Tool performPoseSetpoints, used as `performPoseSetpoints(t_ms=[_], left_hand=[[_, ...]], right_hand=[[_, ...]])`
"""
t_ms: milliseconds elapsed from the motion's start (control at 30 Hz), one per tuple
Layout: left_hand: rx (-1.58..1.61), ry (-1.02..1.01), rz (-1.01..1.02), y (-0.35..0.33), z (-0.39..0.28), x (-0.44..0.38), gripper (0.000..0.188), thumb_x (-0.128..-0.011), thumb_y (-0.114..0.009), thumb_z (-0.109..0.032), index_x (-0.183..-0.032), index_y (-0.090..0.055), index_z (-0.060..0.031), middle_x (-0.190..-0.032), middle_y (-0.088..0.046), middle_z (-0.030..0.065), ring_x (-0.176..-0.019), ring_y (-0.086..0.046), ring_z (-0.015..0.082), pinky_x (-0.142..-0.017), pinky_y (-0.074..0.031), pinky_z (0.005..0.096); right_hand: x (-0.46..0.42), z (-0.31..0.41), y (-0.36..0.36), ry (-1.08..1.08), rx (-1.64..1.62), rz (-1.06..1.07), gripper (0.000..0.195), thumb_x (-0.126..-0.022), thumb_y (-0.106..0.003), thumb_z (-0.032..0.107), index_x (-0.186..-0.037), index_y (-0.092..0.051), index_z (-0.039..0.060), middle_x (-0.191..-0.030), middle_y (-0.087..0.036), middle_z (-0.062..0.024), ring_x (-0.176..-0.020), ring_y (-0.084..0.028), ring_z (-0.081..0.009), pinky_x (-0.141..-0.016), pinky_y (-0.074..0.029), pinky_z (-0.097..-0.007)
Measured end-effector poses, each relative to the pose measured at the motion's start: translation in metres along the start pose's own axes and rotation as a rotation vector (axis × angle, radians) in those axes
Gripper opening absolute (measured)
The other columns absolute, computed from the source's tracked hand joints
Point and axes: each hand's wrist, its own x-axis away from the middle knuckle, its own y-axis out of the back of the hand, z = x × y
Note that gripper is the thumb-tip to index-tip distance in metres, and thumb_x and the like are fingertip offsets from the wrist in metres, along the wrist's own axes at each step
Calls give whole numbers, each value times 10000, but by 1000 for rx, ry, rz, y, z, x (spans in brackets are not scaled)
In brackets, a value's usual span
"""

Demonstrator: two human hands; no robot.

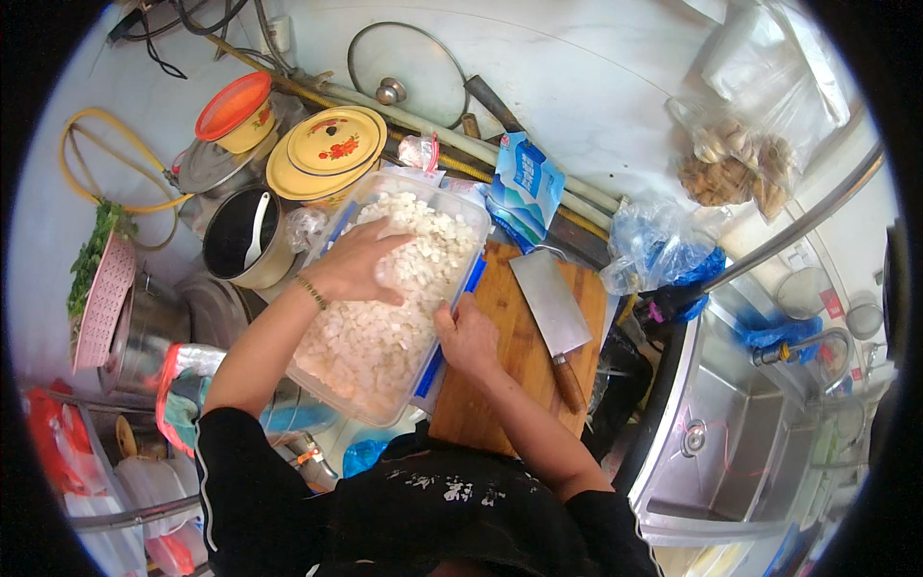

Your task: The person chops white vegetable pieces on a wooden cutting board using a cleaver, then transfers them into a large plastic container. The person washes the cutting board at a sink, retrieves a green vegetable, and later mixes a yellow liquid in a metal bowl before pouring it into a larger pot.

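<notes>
A clear plastic storage container (470, 209) with blue side clips stands tilted in front of me, its left edge overhanging. It is filled with small diced white pieces (360, 353), maybe onion. My left hand (359, 261) lies spread on the dice with fingers apart, a beaded bracelet at the wrist. On the container's right side, my right hand (470, 337) grips the rim; its curled fingers are partly hidden. Right of the container lies a wooden cutting board (497, 310), partly covered by it. A cleaver (551, 303) with a wooden handle rests flat on the board.
To the left are a dark pot (231, 245) holding a white spoon (257, 234), yellow enamel lidded basins (328, 151), and a pink basket (108, 306) with greens. A blue packet (525, 189) stands behind the board. On the right is a steel sink (710, 389).
</notes>
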Motion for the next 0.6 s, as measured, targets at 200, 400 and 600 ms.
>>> performPoseSetpoints(t_ms=[200,400,600], left_hand=[[42,173,-91,-33,10,-2,1092,-566,-868,-270,-1502,-306,-257,-1423,-332,328,-1312,-388,456,-1078,-377,428],[363,343,-152,-47,-7,-35,965,-619,-841,-251,-1464,-376,-212,-1316,-433,281,-1230,-482,385,-1030,-429,390],[115,35,-26,-5,-22,18,989,-647,-855,-313,-1480,-346,-154,-1450,-340,289,-1355,-342,405,-1142,-280,407]], right_hand=[[2,1,0,26,-25,13,428,-916,-484,418,-888,-519,-7,-739,-632,-262,-716,-621,-466,-676,-468,-550],[-1,-1,-1,49,-11,11,438,-916,-481,421,-904,-518,-16,-756,-640,-268,-732,-628,-463,-697,-469,-551],[-3,-3,5,27,4,54,475,-920,-454,448,-922,-514,-23,-785,-646,-283,-775,-632,-469,-742,-468,-553]])
